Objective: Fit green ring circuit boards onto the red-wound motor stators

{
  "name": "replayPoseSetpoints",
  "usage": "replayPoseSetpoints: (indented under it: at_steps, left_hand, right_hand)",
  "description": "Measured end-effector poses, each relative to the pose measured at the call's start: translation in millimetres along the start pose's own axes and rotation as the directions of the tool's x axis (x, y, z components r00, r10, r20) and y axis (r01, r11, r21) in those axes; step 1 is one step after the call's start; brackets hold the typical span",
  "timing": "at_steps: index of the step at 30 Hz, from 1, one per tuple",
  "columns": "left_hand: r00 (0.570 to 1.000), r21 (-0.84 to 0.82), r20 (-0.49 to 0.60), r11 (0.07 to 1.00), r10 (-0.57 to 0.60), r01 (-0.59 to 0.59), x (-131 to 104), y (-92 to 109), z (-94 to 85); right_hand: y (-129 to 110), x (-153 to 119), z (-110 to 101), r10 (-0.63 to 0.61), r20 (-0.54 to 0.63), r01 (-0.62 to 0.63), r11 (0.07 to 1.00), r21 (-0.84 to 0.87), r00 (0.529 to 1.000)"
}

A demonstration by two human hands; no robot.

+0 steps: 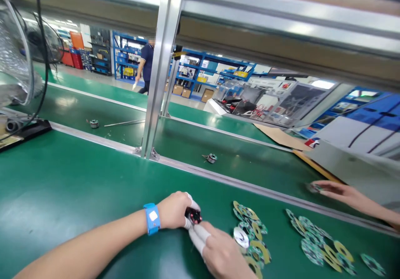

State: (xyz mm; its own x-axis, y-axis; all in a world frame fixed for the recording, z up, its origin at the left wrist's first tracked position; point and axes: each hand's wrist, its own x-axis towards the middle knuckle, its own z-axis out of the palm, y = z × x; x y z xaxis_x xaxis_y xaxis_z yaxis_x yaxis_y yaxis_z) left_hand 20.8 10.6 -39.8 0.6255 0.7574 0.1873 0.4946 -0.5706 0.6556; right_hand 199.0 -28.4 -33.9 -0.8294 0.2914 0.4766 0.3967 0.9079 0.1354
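My left hand [176, 210], with a blue wristband and white finger cots, is closed on a small dark motor part [194, 215] that shows reddish windings. From below and to the right, my right hand [217, 245], also in white finger cots, pinches at the lower side of the same part. Its fingertips meet the part near my left fingertips, and thin wires there are too small to make out. Just right of my hands lies a pile of round green and yellow circuit boards [256, 252], with a white disc [241, 237] among them.
More ring-shaped boards [312, 250] lie at the right. Another person's hand [340, 191] holds a small part over the far strip, where two stators [211, 158] [94, 123] sit. A metal post [159, 70] rises ahead. A person walks beyond.
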Motion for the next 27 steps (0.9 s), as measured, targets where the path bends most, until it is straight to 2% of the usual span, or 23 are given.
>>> replayPoseSetpoints:
  at_steps: [3, 5, 8, 9, 10, 11, 12, 14, 15, 16, 17, 20, 24, 27]
  left_hand:
    - [0.999, 0.032, -0.024, 0.999, -0.024, 0.025, -0.5, 1.3, 2.5]
    - [0.999, 0.03, -0.031, 0.999, -0.043, 0.044, -0.8, 1.7, 3.8]
    - [0.996, -0.01, -0.04, 0.997, -0.074, 0.073, -1.0, 1.6, 5.4]
    - [0.995, -0.027, -0.046, 0.996, -0.091, 0.09, -0.9, 1.4, 5.9]
    - [0.993, -0.045, -0.054, 0.993, -0.109, 0.107, -0.9, 1.2, 6.3]
    - [0.99, -0.064, -0.061, 0.99, -0.127, 0.123, -1.0, 1.1, 6.4]
    - [0.988, -0.084, -0.065, 0.987, -0.141, 0.135, -1.3, 1.0, 6.1]
    - [0.988, -0.123, -0.058, 0.983, -0.146, 0.138, -2.5, 0.7, 3.6]
    - [0.99, -0.142, -0.039, 0.981, -0.139, 0.132, -3.4, 0.3, 1.2]
    - [0.991, -0.166, -0.006, 0.977, -0.133, 0.13, -4.3, -0.4, -1.7]
    - [0.991, -0.193, 0.031, 0.972, -0.131, 0.134, -5.2, -1.5, -5.1]
    - [0.98, -0.267, 0.08, 0.943, -0.182, 0.197, -6.0, -7.1, -14.0]
    - [0.964, -0.365, -0.015, 0.899, -0.265, 0.242, -2.4, -12.0, -17.9]
    - [0.962, -0.414, -0.024, 0.879, -0.271, 0.237, -0.1, -9.2, -18.3]
  right_hand:
    - [-8.2, -1.3, 14.0, -0.001, 0.018, 0.001, 1.0, 0.026, 1.0]
    - [-10.0, 0.6, 12.4, 0.031, 0.038, -0.035, 0.996, 0.087, 0.999]
    - [2.3, 4.6, -10.2, 0.127, 0.07, -0.141, 0.956, 0.258, 0.989]
    - [12.6, 4.8, -20.6, 0.211, 0.078, -0.225, 0.927, 0.301, 0.974]
    - [26.3, 3.8, -31.1, 0.332, 0.081, -0.34, 0.885, 0.319, 0.94]
    - [42.8, 1.1, -40.8, 0.479, 0.049, -0.47, 0.83, 0.301, 0.876]
    - [61.2, -3.3, -49.1, 0.643, 0.034, -0.63, 0.737, 0.244, 0.765]
    - [97.8, -16.2, -60.5, 0.848, 0.088, -0.852, 0.523, 0.012, 0.522]
    - [113.2, -23.7, -63.5, 0.876, 0.169, -0.876, 0.471, -0.104, 0.451]
    - [125.5, -31.2, -64.8, 0.88, 0.218, -0.877, 0.458, -0.146, 0.423]
    - [134.1, -38.0, -64.7, 0.872, 0.27, -0.869, 0.461, -0.179, 0.407]
    - [141.3, -50.2, -57.6, 0.837, 0.36, -0.845, 0.499, -0.19, 0.413]
    - [131.9, -48.5, -43.1, 0.819, 0.407, -0.827, 0.517, -0.22, 0.404]
    - [125.8, -41.9, -37.6, 0.802, 0.43, -0.812, 0.539, -0.223, 0.415]
